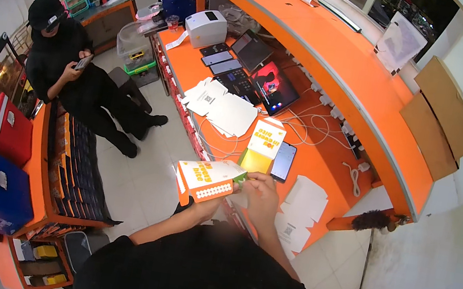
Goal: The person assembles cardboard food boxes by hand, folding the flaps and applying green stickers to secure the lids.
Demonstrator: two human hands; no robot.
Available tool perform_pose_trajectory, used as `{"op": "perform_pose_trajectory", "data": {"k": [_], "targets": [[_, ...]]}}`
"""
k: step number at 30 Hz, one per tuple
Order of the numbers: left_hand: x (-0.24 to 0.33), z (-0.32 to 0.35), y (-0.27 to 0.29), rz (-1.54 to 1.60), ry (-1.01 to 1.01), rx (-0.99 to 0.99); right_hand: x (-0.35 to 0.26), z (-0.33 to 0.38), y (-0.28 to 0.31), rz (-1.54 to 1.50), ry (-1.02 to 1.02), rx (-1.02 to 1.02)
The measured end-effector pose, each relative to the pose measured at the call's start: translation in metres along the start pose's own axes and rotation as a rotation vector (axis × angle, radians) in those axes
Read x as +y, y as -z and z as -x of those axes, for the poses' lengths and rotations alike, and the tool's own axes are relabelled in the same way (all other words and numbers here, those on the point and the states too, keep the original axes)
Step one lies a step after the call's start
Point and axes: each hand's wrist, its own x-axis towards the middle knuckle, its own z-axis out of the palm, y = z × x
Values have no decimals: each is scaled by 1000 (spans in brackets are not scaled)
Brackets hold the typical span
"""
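While the left hand (207,209) holds a carton (204,178), the right (260,195) pinches it.

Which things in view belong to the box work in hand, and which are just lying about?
Likely part of it:
- printed box in hand
- open box on the counter
- flat white box blanks

Apparently just lying about:
- smartphone
- label printer
- red cooler
- blue cooler

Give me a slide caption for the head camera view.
Left hand and right hand hold a printed carton at an orange counter bearing flat white card blanks.
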Motion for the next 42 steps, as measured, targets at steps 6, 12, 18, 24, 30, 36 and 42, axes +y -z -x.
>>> {"op": "perform_pose_trajectory", "data": {"k": [6, 12, 18, 24, 30, 36, 42], "targets": [[2, 4, 3, -45, 25, -6, -5, 1, 0, 119, 138, -85], [18, 11, 12, -168, 70, -46, -21, 12, -2, -61, -33, -82], [14, 12, 7, -225, 104, -64, 3, 12, -6, -221, -27, 21], [13, 18, 7, -336, 121, -44, -1, 8, -3, 28, 78, -100], [23, 17, -4, -570, 252, -28, 2, 8, -2, 128, 102, -80], [-7, 7, 21, -660, 31, -4, -7, 13, -5, 148, 162, -161], [-7, 15, 22, -814, -328, -85, -28, 13, -21, 202, 412, -215]]}}
